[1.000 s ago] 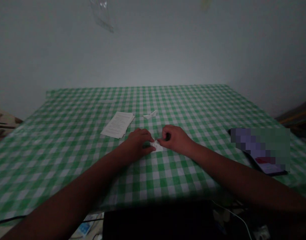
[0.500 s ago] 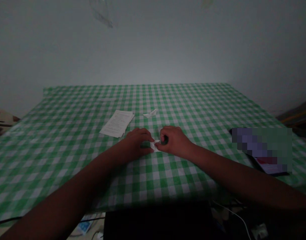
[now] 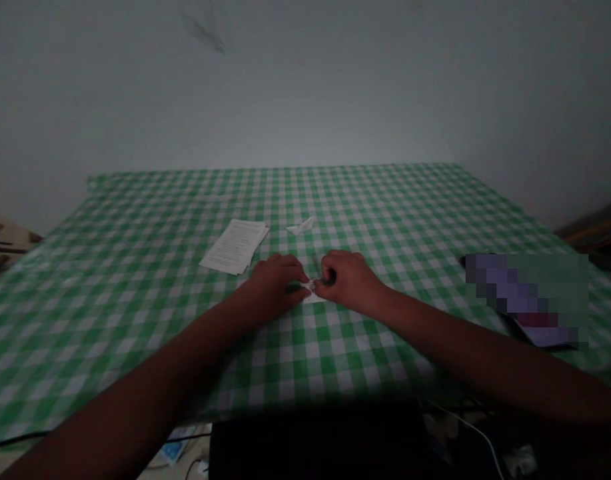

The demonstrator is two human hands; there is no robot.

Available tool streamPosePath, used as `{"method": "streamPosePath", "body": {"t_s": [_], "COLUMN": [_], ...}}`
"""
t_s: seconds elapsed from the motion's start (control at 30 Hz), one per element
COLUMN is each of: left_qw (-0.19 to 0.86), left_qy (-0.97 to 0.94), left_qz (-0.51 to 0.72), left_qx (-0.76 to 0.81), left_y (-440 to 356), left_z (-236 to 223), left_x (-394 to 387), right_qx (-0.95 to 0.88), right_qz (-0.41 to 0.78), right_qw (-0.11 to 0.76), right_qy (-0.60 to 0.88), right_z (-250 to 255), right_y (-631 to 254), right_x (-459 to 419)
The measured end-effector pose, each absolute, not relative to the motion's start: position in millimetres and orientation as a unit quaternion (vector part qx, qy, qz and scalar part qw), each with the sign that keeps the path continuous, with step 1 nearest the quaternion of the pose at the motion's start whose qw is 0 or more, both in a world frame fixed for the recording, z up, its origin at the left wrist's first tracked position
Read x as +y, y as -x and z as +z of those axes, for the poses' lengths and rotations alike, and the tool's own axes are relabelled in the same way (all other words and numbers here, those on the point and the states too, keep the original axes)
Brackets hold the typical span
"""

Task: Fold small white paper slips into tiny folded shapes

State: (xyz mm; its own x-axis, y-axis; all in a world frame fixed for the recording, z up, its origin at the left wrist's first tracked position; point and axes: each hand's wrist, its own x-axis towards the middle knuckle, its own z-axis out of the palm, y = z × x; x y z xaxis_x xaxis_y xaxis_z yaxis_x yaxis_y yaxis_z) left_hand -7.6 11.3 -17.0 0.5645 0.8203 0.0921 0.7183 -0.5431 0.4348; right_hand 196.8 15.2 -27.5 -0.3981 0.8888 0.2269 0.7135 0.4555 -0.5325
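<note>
Both my hands rest on a table covered with a green and white checked cloth [image 3: 135, 280]. Between them lies a small white folded piece of paper [image 3: 311, 291]. My left hand [image 3: 278, 283] has its fingers curled and pinches the paper's left side. My right hand [image 3: 348, 279] is closed too, thumb and fingertips pinching the paper's right side. Most of the paper is hidden by my fingers. A small white folded paper shape [image 3: 301, 227] lies just beyond my hands.
A stack of printed paper slips [image 3: 235, 246] lies on the cloth beyond my left hand. A phone [image 3: 535, 313], partly blurred out, rests at the right edge. White cables [image 3: 465, 433] hang below the table's near edge. A pale wall stands behind.
My fingers have shifted slightly on the small paper, and my right thumb has closed in on it. The hands stay in the same spot.
</note>
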Motion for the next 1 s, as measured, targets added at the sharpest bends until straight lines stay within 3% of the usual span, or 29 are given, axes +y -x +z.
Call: {"method": "streamPosePath", "body": {"t_s": [0.73, 1.0], "left_qw": [0.185, 0.144], "left_qy": [-0.882, -0.899], "left_qz": [0.102, 0.102], "left_qx": [0.422, 0.401], "left_y": [15, 12], "left_z": [-2, -3], "left_x": [8, 8], "right_qx": [-0.822, -0.847], "right_qz": [0.178, 0.170], "right_qw": [0.266, 0.212], "right_qy": [0.472, 0.456], "right_z": [-28, -23], "right_y": [-211, -214], "right_x": [25, 17]}}
